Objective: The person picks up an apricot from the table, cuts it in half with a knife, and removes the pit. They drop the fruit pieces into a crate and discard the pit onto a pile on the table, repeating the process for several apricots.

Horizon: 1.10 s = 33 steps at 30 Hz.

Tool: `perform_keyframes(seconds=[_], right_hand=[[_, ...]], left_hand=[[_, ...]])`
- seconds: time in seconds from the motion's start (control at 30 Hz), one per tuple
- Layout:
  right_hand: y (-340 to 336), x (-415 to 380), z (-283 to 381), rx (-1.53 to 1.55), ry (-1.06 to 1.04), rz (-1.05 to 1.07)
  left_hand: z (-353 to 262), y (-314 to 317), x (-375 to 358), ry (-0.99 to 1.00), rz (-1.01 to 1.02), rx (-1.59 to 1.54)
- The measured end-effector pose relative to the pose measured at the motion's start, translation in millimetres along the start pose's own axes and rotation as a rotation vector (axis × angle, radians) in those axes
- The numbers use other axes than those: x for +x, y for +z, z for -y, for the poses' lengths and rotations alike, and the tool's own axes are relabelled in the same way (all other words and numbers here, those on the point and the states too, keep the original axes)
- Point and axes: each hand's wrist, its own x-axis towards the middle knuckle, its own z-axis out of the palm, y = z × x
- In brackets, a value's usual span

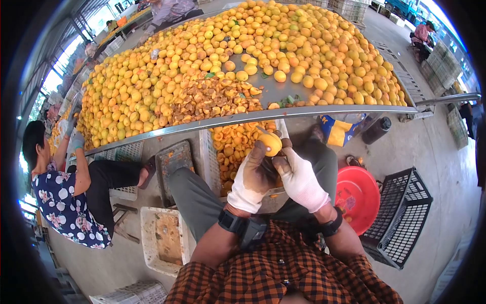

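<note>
A whole yellow apricot [272, 145] is pinched in my left hand [251, 180], which wears a white glove with dirty, dark fingers. My right hand [304, 181], gloved the same way, is closed right beside the fruit, its thumb and fingers pressed together. Whether it grips the apricot too or some small tool, I cannot make out. Both hands are above my lap, over a light crate [211, 157] full of opened apricot halves [233, 144]. Just beyond, the metal table [283, 92] carries a heap of whole apricots [212, 48] and a pile of split, browned pieces [212, 96].
The table's metal rim [253, 117] runs close in front of my hands. To my right stand a red basin [357, 197], a black crate [400, 218] and a dark bottle [376, 130]. A white tub [163, 238] is at my left, near a co-worker [71, 197] seated at the table.
</note>
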Motion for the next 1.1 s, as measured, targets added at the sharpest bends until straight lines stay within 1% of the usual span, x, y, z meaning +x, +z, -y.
perform_keyframes(seconds=[0.07,0.1,0.17,0.2,0.23,0.27,0.3,0.33,0.4,0.43,0.47,0.53,0.57,0.6,0.67,0.7,0.73,0.8,0.83,0.87,0.9,0.93,0.97,1.0,1.03,1.07,1.1], right_hand=[[-9,2,1,0.016,-0.009,0.128],[-11,3,-3,0.046,-0.057,0.138],[-11,2,-5,0.062,-0.028,0.156],[-11,3,-7,0.076,0.0,0.169],[-8,2,-8,0.073,-0.003,0.169],[-1,0,-8,0.239,0.111,0.113],[5,-1,-9,0.406,0.222,0.059],[9,0,-13,0.405,0.213,0.06],[17,-1,-19,0.407,0.178,0.013],[13,-2,-22,0.409,0.198,0.064],[6,-3,-22,0.401,0.199,0.069],[-11,-1,-16,0.363,0.132,0.208],[-19,2,-13,0.245,0.149,0.277],[-24,4,-12,0.246,0.154,0.285],[-29,8,-11,0.133,0.17,0.391],[-27,7,-13,0.174,0.223,0.401],[-25,6,-16,0.175,0.221,0.4],[-16,3,-21,0.539,0.432,0.317],[-7,0,-25,0.538,0.427,0.317],[2,-3,-30,0.56,0.354,0.226],[7,-3,-32,0.582,0.283,0.134],[5,-2,-32,0.581,0.283,0.133],[2,-2,-34,0.505,0.231,0.147],[-1,-2,-36,0.43,0.181,0.163],[-10,1,-33,0.363,0.189,0.213],[-17,4,-31,0.365,0.19,0.214],[-24,7,-31,0.282,0.195,0.284]], left_hand=[[-11,-10,1,-0.014,0.001,0.018],[-20,-25,3,-0.049,0.028,0.191],[-35,-30,4,-0.096,0.046,0.498],[-34,-27,4,-0.096,0.046,0.496],[-30,-23,6,-0.042,0.033,0.5],[-26,-18,9,0.014,0.022,0.504],[-17,-12,8,0.07,0.045,0.377],[-10,-14,7,0.078,0.049,0.379],[-1,-20,7,-0.001,0.031,0.028],[0,-20,8,0.019,0.043,0.042],[-2,-21,8,0.022,0.043,0.034],[-22,-11,2,0.057,0.12,0.324],[-30,-20,4,0.005,0.108,0.434],[-40,-17,4,0.006,0.099,0.43],[-56,-6,4,-0.083,0.177,0.846],[-55,-6,5,-0.095,0.157,0.832],[-50,-5,5,-0.093,0.157,0.834],[-29,-5,5,0.024,-0.012,0.6],[-13,-7,5,0.092,-0.101,0.496],[-1,-14,6,0.077,-0.078,0.271],[5,-12,5,0.065,-0.059,0.178],[8,-11,5,0.051,-0.045,0.084],[7,-12,5,0.05,-0.047,0.082],[4,-14,6,0.058,-0.007,0.146],[-2,-16,6,0.065,0.034,0.213],[-8,-15,6,0.064,0.032,0.214],[-16,-11,4,0.023,0.031,0.359]])
